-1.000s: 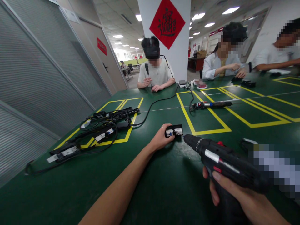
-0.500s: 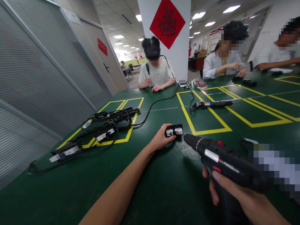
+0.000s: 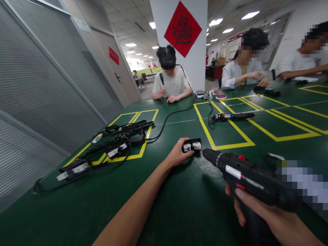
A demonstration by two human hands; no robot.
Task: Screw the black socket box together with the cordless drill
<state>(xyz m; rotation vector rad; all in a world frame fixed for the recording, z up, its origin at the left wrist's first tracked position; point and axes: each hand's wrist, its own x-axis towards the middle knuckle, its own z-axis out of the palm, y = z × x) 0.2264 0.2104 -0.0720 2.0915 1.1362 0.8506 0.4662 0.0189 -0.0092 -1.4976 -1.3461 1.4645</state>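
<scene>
- On my one feed, the head view, I have the left hand (image 3: 176,153) closed around a small black case (image 3: 197,140), which sits at the green table (image 3: 191,208), just short of a yellow-taped rectangle (image 3: 234,147).
- My right hand (image 3: 252,205) wraps the handle of a black power drill (image 3: 252,177), its nose pointed at the case's near right end.
- I judge the step in hand to be working the thin bit (image 3: 200,149) at the case; whether its tip touches anything, I cannot tell.
- The next move, I'd say, calls for bracing the case and squaring the bit before any trigger pressure; a slip could skid towards my left thumb.
- The case faces me uncovered, with white pieces and a dab of blue inside.
- Off to the left lie black-and-white units (image 3: 118,150) among cables, their contents too small to read.
</scene>
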